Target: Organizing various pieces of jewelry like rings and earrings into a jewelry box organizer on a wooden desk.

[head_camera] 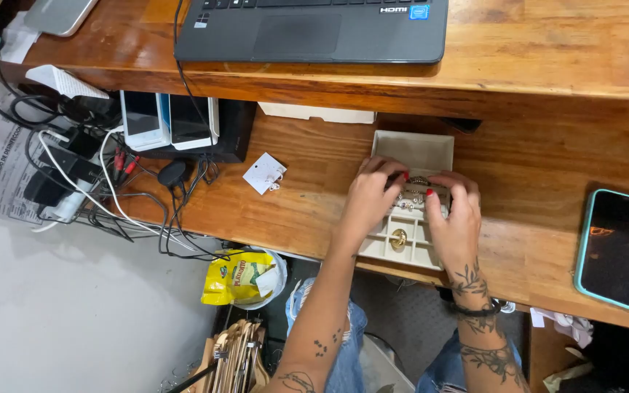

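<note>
A cream jewellery box [420, 149] with small compartments lies open on the lower wooden shelf. My left hand [371, 198] and my right hand [457, 218] rest over its middle row, fingertips pinching at a padded strip of rings [418, 193] between them. One gold round piece [399, 238] sits in a near compartment between my wrists. Whether either hand grips a single ring is hidden by the fingers.
A dark phone in a teal case [616, 247] lies face up at the right. A white earring card [264, 173] lies left of the box. A laptop [311, 29] sits on the upper desk. Phones, chargers and tangled cables [111, 182] crowd the left end.
</note>
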